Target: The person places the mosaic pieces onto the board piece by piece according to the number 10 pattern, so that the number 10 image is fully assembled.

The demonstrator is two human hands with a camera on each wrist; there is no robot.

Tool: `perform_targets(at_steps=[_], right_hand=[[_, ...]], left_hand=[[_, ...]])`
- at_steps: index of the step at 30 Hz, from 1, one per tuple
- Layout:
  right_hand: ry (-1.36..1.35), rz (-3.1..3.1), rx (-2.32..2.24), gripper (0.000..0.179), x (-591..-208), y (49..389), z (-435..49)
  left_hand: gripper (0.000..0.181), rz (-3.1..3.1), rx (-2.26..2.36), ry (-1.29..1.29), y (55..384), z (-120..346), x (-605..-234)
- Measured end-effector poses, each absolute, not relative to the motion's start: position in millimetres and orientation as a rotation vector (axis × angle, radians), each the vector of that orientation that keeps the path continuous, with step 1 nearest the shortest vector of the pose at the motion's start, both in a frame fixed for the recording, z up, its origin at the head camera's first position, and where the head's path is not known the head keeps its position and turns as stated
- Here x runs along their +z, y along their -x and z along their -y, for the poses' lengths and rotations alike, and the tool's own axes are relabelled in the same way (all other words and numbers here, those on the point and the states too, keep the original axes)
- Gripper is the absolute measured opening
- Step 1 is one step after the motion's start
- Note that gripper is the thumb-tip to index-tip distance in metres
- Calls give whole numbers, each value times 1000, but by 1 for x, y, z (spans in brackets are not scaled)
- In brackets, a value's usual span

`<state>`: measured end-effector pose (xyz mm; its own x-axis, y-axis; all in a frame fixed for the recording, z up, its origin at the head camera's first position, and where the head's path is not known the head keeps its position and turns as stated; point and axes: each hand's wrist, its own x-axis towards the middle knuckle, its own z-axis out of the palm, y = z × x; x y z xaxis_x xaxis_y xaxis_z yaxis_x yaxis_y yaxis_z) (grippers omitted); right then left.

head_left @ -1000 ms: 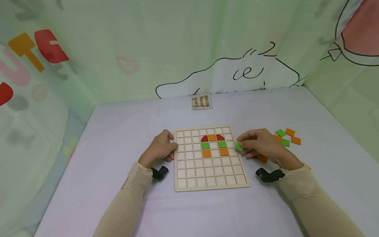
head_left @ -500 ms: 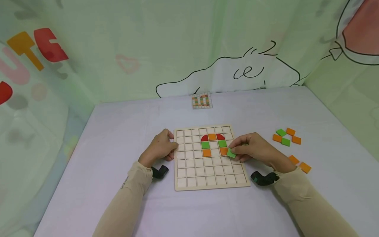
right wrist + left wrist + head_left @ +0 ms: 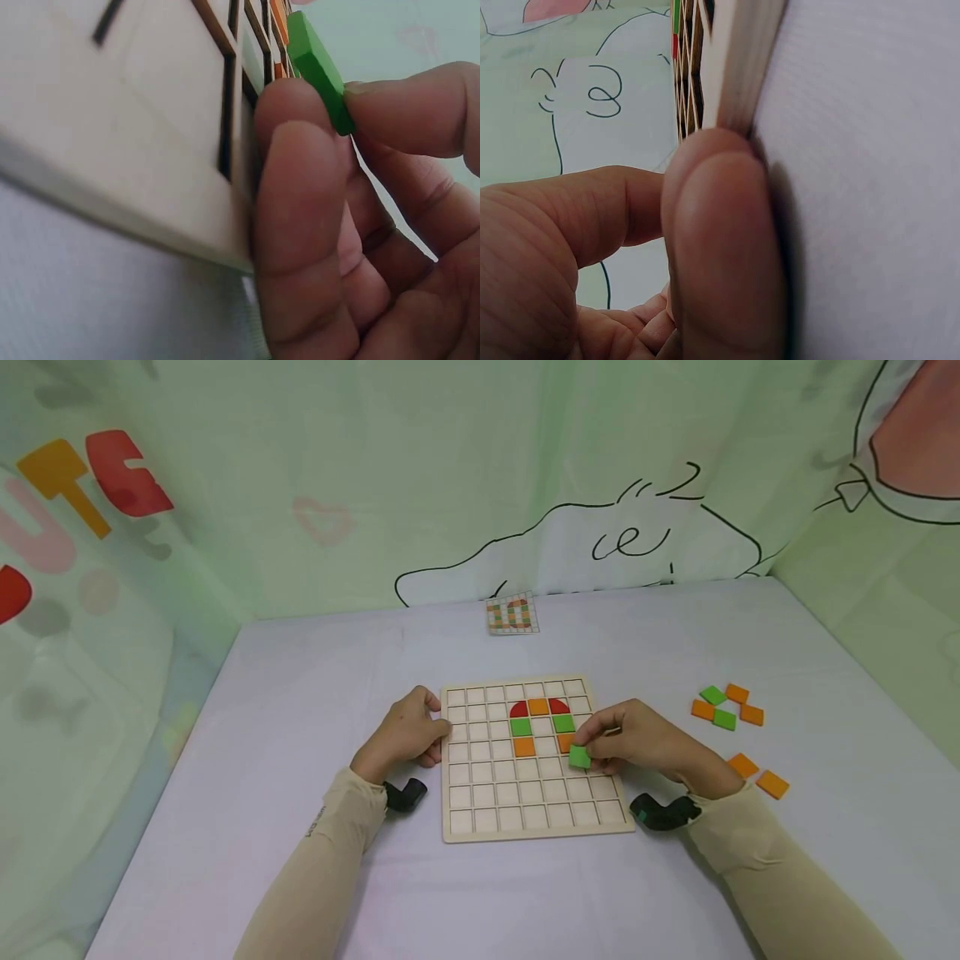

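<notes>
**Right hand [image 3: 637, 742] pinches green tile [image 3: 579, 757] over wooden board [image 3: 507, 793]**

And here is the grip: thumb on one face, fingers on the other, the green tile caught narrowly between them! It sits above the right half of the board, overlapping the near edge of an orange square [image 3: 565, 742] in the grid. The right wrist view adds what the head view hides: the tile's thick edge, tipped at a slant to the grid. Whether it touches the board, I can't tell.

Over to the left hand [image 3: 405, 727], fingers curled, holding the board's left edge. The left wrist view shows a fingertip right against that pale side wall; how hard it presses, I can't tell.

Only the head view gives the full layout: two red rounded pieces [image 3: 519, 710] flanking an orange one [image 3: 538, 707], green squares [image 3: 521, 727] below them, then orange. Behind the board lies a patterned card [image 3: 512, 615]. Out right, a loose cluster of green and orange tiles [image 3: 724, 720], with two more orange tiles [image 3: 772, 784] nearer the person, one partly behind the right wrist.

What's in the way? The right hand covers cells along the board's right edge, and in the left wrist view a big finger blocks much of the board.
</notes>
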<state>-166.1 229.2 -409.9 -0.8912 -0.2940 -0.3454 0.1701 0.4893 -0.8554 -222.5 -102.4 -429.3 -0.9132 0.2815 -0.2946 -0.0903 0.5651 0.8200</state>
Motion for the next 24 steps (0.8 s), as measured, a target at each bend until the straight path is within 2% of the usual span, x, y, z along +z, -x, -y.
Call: perform_targets(at_steps=[24], right_hand=[[159,-2340,-1363,13,-413,163,-225]], left_hand=[[28,-2391,1314,-136,225,103,-432]])
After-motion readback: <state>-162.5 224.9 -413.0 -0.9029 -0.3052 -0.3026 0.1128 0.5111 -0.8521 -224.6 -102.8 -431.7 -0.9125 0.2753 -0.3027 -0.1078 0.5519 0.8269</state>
